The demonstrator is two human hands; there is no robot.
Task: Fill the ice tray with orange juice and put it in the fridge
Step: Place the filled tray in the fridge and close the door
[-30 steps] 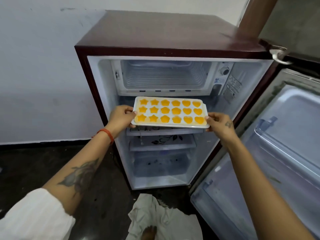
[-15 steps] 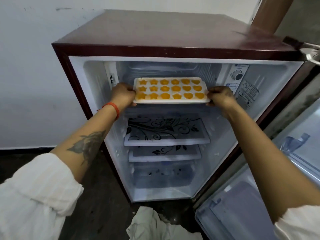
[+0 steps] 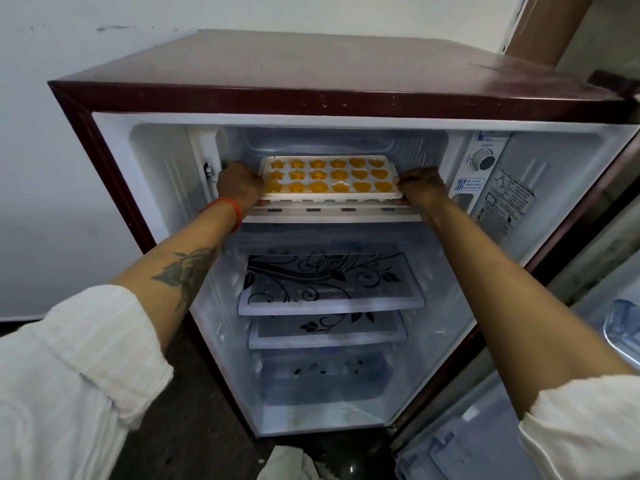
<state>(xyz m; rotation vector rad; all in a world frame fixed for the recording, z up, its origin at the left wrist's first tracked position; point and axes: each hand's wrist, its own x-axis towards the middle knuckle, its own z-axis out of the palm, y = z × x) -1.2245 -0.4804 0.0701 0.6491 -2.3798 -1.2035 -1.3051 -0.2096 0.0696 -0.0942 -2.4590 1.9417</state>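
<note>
A white ice tray [image 3: 330,196] with star, flower and heart cells full of orange juice sits level in the mouth of the freezer compartment [image 3: 332,142], at the top of the small maroon fridge [image 3: 311,74]. My left hand [image 3: 239,183] grips the tray's left end and my right hand [image 3: 420,187] grips its right end. The tray's front edge hangs just above the compartment's front lip. Both forearms reach in from below.
Below the freezer are two glass shelves [image 3: 329,282] with a black floral print and a clear drawer [image 3: 322,379]. The fridge door [image 3: 554,393] stands open on the right. A thermostat dial [image 3: 483,160] sits right of the freezer. A white cloth [image 3: 291,464] lies on the dark floor.
Both hands have lifted the tray from in front of the shelves up and into the freezer opening. The camera has moved closer to the fridge.
</note>
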